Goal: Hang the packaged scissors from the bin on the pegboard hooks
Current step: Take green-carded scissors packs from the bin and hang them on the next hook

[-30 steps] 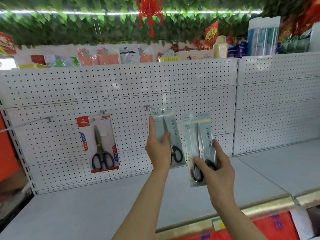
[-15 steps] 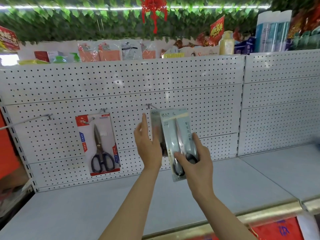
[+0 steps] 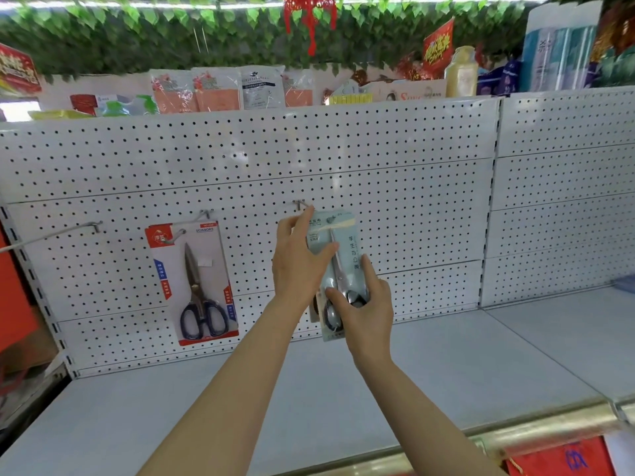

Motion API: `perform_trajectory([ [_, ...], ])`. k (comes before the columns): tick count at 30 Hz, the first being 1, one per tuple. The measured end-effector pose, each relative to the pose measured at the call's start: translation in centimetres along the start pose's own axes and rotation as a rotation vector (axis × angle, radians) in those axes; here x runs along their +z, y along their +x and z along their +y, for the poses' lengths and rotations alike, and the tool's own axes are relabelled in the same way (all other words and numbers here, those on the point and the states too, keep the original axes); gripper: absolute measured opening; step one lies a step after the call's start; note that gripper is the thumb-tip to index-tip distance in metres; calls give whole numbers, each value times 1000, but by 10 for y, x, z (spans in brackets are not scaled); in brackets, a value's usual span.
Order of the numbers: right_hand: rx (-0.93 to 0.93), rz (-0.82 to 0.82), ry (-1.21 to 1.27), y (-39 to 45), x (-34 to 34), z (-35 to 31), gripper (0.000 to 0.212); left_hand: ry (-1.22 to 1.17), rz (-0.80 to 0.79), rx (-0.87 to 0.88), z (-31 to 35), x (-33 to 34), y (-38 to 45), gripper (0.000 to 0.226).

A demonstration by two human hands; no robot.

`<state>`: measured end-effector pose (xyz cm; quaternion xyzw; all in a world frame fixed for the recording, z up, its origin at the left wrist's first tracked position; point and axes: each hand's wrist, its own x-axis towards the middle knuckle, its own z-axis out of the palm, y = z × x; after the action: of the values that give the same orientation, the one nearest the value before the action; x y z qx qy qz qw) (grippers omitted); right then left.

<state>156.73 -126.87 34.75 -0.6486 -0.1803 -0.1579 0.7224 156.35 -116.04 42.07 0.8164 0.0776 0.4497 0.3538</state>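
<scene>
On the pegboard's [image 3: 378, 149] left, red-carded scissors [image 3: 194, 283] hang. At the middle hook [image 3: 299, 203], our left hand [image 3: 298, 266] steadies the pale scissors pack [image 3: 338, 266] our right hand [image 3: 364, 305] grips low, lifting it to thread.

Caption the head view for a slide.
Both hands, left hand and right hand, bring a pale blue scissors pack to a pegboard hook.

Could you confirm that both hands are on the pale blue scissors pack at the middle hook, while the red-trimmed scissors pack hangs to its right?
Not quite: in the head view the red-trimmed scissors pack hangs to the left, not the right. The rest stands: the left hand and right hand are both on the pale blue scissors pack at the middle hook.
</scene>
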Motion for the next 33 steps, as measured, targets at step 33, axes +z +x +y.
perform_trajectory([
  [33, -310, 269, -1347, -139, -229, 66, 46, 100, -532, 633, -4, 87, -211, 57],
])
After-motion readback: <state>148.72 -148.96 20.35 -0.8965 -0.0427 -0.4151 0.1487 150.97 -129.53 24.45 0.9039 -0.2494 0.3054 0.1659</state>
